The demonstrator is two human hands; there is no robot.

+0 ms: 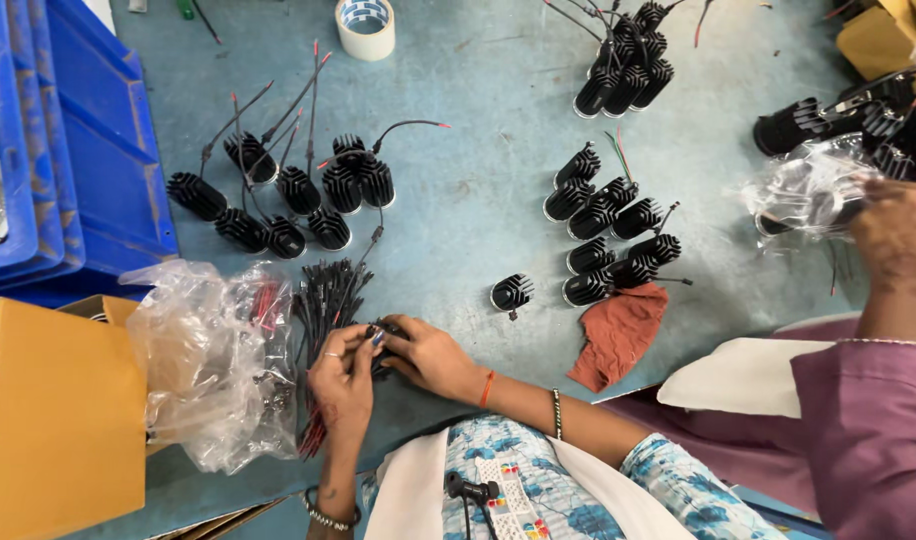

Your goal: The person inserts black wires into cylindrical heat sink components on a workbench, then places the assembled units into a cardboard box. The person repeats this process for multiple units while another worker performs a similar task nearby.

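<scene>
Both hands meet at the near edge of the grey-blue table (478, 200), closed around one black finned heat sink (386, 330) with a wire lead. It sits between the palms, mostly hidden.

Left hand (343, 378): fingers curled, thumb and forefinger pinching at the top of the part or its lead; can't tell which. Wrist comes straight up from the bottom of the view, bangle on it.

Right hand (433, 358): cupped over the body from the right side, fingers pressed together on it, forearm angled in from lower right.

Handling, my read: small rigid metal body, light for its size, ribbed so it grips well. Fins look thin, so hold the barrel, not the fin tips. The lead is soft and floppy; don't carry the part by it.

Nearby: bundle of black and red wires (323, 300) just left of the hands, clear plastic bag (213, 360) beside that, yellow carton (58, 420), blue crate (78, 150). Groups of finished heat sinks (298, 195) and (608, 235) further up, rust-red rag (618, 335), tape roll (366, 25).

Another person's hand (898, 235) works at far right, on a plastic bag of parts.
</scene>
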